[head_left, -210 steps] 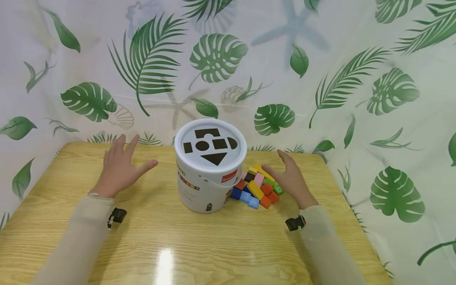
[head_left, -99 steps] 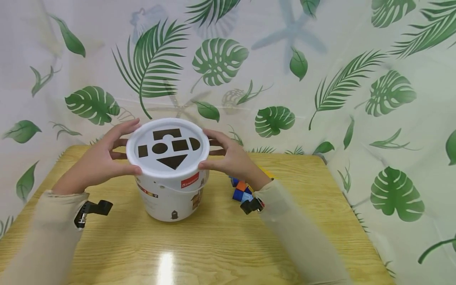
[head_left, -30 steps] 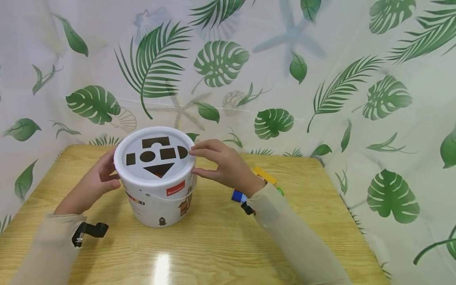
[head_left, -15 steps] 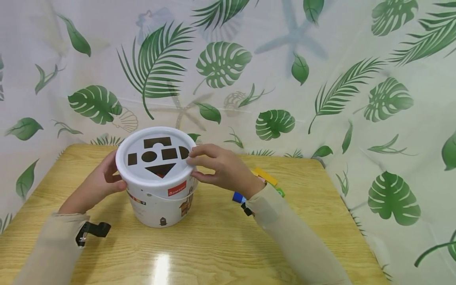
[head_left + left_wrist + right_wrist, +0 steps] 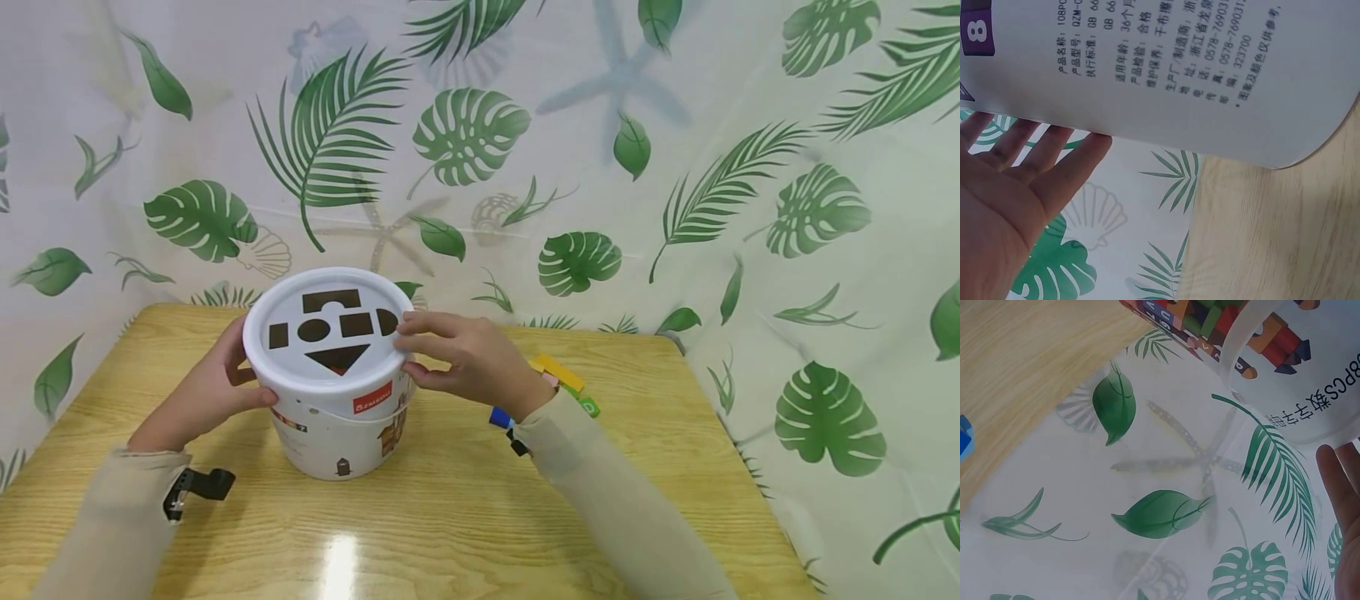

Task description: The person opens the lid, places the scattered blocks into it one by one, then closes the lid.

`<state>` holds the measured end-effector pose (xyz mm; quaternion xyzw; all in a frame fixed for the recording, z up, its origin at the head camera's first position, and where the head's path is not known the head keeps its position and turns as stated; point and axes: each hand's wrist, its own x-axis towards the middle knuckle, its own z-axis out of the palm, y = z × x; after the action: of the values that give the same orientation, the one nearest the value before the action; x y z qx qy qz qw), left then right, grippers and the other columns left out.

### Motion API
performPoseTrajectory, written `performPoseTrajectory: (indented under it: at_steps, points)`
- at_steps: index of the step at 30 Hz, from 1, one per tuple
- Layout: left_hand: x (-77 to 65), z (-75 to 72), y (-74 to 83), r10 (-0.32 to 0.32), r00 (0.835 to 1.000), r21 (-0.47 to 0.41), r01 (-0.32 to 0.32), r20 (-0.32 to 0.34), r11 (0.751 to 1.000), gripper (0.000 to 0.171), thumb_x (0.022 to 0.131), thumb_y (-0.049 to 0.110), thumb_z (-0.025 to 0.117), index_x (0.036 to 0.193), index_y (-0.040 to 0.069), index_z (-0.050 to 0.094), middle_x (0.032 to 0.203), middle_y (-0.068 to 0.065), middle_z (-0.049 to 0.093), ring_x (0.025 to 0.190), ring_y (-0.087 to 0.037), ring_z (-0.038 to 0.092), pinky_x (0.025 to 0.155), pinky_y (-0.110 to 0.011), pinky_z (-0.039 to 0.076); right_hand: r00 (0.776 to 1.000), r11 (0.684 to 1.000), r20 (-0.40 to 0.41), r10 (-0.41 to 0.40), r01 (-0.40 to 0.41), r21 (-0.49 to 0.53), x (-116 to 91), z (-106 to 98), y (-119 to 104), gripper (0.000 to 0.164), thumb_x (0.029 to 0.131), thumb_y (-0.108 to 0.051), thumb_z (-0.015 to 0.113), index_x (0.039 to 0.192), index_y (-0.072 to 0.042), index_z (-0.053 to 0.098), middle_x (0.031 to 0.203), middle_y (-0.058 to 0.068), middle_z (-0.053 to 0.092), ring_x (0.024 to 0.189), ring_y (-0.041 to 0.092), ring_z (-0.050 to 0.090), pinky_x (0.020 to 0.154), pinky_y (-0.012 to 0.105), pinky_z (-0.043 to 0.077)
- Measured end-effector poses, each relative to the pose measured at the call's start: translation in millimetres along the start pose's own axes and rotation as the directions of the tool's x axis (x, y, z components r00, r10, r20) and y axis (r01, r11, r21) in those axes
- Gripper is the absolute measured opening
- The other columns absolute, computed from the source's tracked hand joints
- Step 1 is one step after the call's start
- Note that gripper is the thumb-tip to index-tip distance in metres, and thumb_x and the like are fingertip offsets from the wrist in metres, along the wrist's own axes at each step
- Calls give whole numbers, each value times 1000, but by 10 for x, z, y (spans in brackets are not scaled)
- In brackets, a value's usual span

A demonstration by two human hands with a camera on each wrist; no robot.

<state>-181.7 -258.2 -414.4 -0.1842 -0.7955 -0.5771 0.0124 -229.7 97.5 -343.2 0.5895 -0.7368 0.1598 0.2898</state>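
Observation:
A white toy bucket (image 5: 330, 433) stands upright on the table, a thin white handle across its front. Its white lid (image 5: 288, 360) has several dark shape cut-outs, with a bit of red showing inside the triangular one. Against the bucket's left side rests my left hand (image 5: 198, 396), thumb on the front wall and fingers reaching round behind. The left wrist view shows those fingers straight, tips at the edge of the printed wall. My right hand (image 5: 468, 358) touches the lid's right rim with its fingertips, its thumb just below. Two straight fingers (image 5: 1338, 481) meet the bucket in the right wrist view.
Behind my right wrist lie coloured blocks, partly hidden: a yellow block (image 5: 558, 371), a green block (image 5: 588, 407) and a blue block (image 5: 500, 417). The wooden table (image 5: 420, 533) ends at a leaf-print backdrop (image 5: 480, 217).
Since the first frames both hands have come to the bucket, and it has moved left and nearer, away from the blocks. In the last half second my left thumb has extended onto the wall.

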Motion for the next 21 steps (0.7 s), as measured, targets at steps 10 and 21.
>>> performPoseTrajectory:
  at_steps: [10, 21]
  points:
    - [16, -11, 29, 22, 999, -24, -22, 33, 999, 115, 76, 14, 92, 163, 37, 20, 157, 6, 34, 135, -17, 39, 102, -57, 42, 1000, 997, 4, -3, 3, -80, 20, 29, -85, 25, 88, -17, 78, 113, -13, 76, 119, 5, 72, 111, 19, 71, 91, 28, 57]
    - [21, 17, 35, 6, 1000, 1, -6, 10, 1000, 119, 74, 12, 94, 163, 37, 19, 159, 4, 33, 138, -14, 35, 105, -70, 38, 1000, 998, -1, 4, -4, -69, 5, 67, -107, 24, 88, -12, 77, 112, -12, 75, 117, 5, 72, 116, 23, 69, 96, 29, 55]
